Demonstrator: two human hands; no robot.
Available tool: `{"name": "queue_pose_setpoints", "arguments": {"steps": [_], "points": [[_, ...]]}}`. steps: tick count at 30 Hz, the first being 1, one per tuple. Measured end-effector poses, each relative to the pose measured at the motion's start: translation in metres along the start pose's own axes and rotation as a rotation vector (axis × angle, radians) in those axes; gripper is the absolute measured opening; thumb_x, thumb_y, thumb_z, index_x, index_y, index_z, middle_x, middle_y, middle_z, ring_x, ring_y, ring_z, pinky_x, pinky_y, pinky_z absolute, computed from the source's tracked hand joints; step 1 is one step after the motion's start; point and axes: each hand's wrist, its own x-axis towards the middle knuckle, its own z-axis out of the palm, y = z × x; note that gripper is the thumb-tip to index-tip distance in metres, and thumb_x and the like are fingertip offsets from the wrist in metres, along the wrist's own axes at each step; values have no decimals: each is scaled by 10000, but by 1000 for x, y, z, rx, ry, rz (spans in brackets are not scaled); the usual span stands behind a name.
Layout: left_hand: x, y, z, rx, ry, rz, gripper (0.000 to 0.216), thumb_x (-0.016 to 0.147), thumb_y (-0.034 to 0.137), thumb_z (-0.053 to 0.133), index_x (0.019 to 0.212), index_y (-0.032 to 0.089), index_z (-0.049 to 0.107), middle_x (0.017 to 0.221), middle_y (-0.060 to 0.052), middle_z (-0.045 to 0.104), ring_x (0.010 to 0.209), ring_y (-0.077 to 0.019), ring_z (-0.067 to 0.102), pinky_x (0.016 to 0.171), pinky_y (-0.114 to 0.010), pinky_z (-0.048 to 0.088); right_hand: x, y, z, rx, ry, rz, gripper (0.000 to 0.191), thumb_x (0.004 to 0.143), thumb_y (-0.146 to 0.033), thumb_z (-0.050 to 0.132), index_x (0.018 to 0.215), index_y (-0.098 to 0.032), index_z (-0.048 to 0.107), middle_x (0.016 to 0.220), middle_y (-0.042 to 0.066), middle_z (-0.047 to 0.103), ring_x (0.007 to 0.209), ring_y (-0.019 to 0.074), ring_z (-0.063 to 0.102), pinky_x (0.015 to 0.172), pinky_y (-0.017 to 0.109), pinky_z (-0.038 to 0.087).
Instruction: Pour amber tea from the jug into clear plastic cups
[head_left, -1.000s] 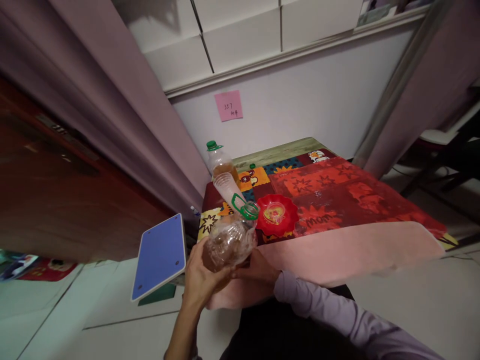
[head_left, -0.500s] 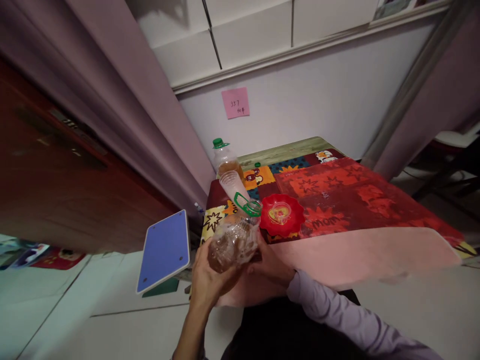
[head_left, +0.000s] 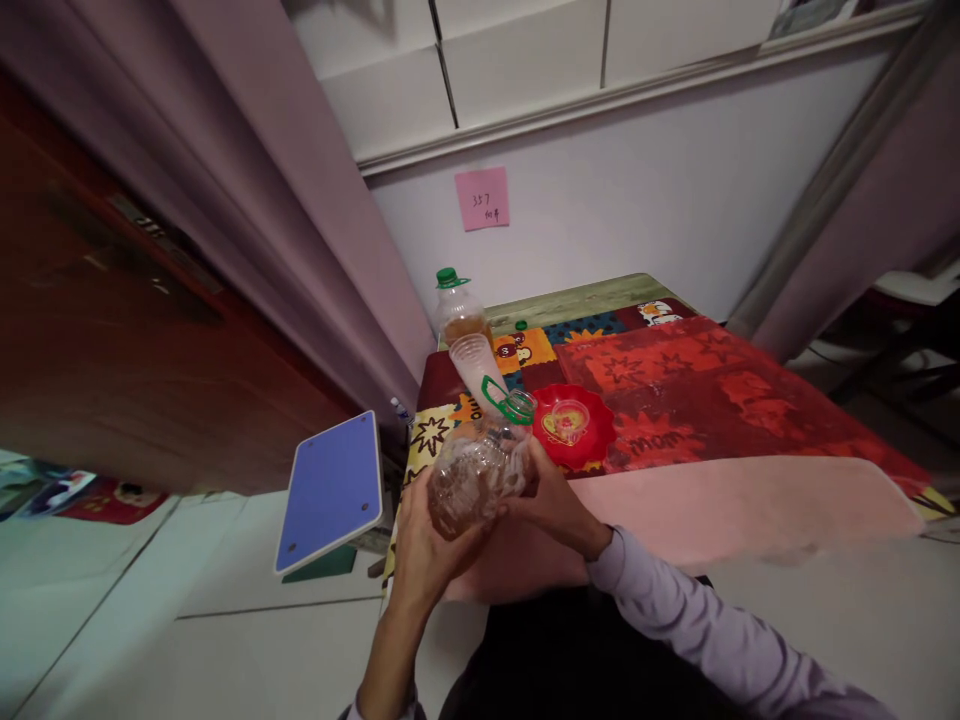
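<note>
Between my hands is a large clear plastic bottle (head_left: 476, 475) with brownish liquid and foam inside. Its uncapped mouth has a green ring and handle and tilts away to the right, over the near edge of a red scalloped dish (head_left: 600, 428). My left hand (head_left: 424, 540) wraps the bottle's left side. On the right side, my right hand (head_left: 551, 500) grips it lower down. A clear cup, stacked or ribbed (head_left: 474, 365), stands just behind the bottle's neck. Inside the dish lies a small clear round piece (head_left: 566, 420).
A second bottle with a green cap (head_left: 454, 305) stands at the table's back left. Near it lies a small green cap (head_left: 521, 325). A patterned cloth (head_left: 675, 370) covers the table. A blue-topped stool (head_left: 330, 490) is at the left, beside a small bottle (head_left: 400, 408).
The held bottle has risen slightly and shifted right. My right hand has moved up along its side. The view has shifted a little.
</note>
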Motion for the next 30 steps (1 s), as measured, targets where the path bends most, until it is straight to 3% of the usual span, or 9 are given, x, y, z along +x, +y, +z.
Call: {"name": "queue_pose_setpoints", "arguments": {"steps": [6,10,14,19,27,30], "points": [[-1,-22,-3,-32,-81,-15,1219,535,453,954,1613,249,422,1526,-184,625,1395,-404,626,1171,-597,492,3,-6,-8,9,-42,-9,1041,670,-501,1025,1536,-329,472,1579,118,603,1417,339,627,1150,519,556],[-1,-31,-3,-38,-102,-57,1100,558,496,946,1532,220,516,1442,-171,673,1335,-405,656,1137,-604,516,4,-4,-13,37,-27,-16,1088,690,-495,1016,1588,-325,425,1587,124,599,1444,342,607,1178,535,528],[1,-28,0,-10,-68,-54,1015,598,590,925,1473,204,586,1428,-172,686,1330,-415,649,1142,-612,507,5,-4,-14,65,3,-15,1141,679,-557,1005,1619,-323,401,1587,119,601,1472,342,582,1220,542,488],[5,-23,3,10,-40,-69,1009,558,570,935,1434,183,614,1398,-175,699,1313,-419,657,1150,-612,501,2,-4,-15,72,33,-17,1160,688,-587,995,1628,-321,369,1619,121,575,1512,335,542,1254,547,447],[11,-16,3,98,-133,-34,957,575,458,930,1443,217,608,1387,-151,687,1325,-413,648,1152,-613,503,1,6,-21,121,54,-66,1115,712,-638,960,1599,-322,362,1626,133,560,1501,322,554,1253,533,443],[13,-19,3,121,-155,13,976,608,500,919,1487,237,587,1422,-154,668,1369,-426,625,1183,-642,476,1,8,-23,114,101,-57,1079,735,-645,942,1591,-315,373,1612,133,570,1487,316,568,1250,524,448]]}}
